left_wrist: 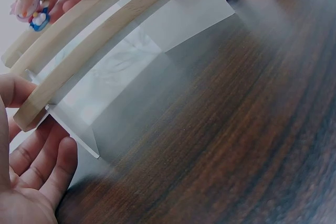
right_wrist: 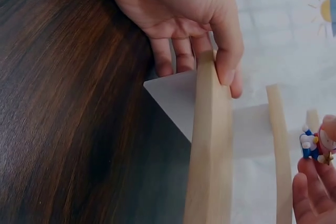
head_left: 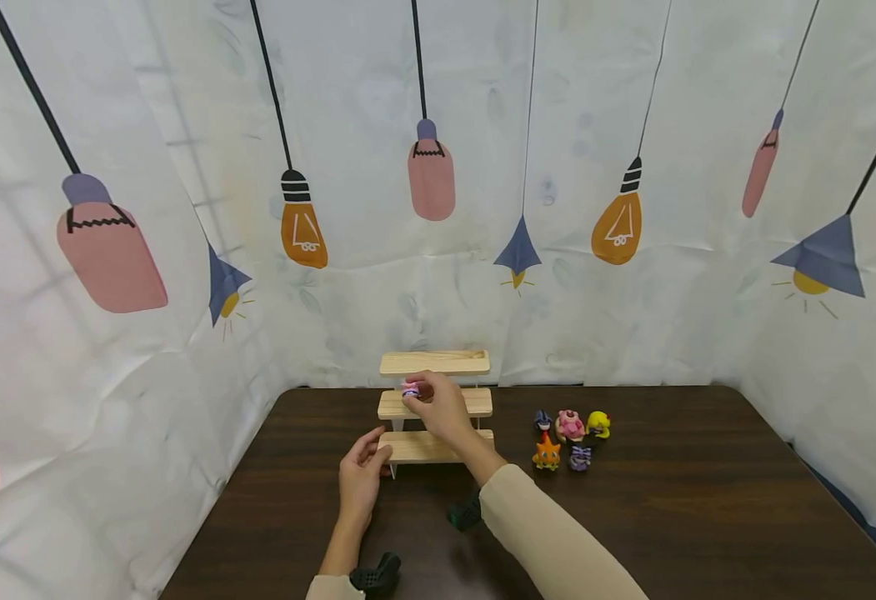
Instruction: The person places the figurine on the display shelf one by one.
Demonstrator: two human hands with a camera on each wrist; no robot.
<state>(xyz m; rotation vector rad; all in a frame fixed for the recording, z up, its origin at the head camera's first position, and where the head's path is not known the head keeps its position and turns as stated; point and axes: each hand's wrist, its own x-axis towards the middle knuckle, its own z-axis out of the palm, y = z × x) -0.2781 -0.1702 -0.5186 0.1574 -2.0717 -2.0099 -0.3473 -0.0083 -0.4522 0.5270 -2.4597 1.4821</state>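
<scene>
A three-tier wooden display stand with pale steps and clear side supports is at the back of the table. My left hand grips the left end of its lowest step; in the right wrist view the thumb lies over the wooden edge and the other fingers are by the clear support. Between right thumb and fingertips I pinch a small toy figurine, pink-headed with a blue and white body and a little gold star. That right hand is over the middle step, reaching across the lowest one.
Right of the stand, several small figurines sit grouped on the dark wooden table: a pink one, a yellow one, an orange one, a purple striped one and a dark blue one. A lamp-patterned curtain hangs behind.
</scene>
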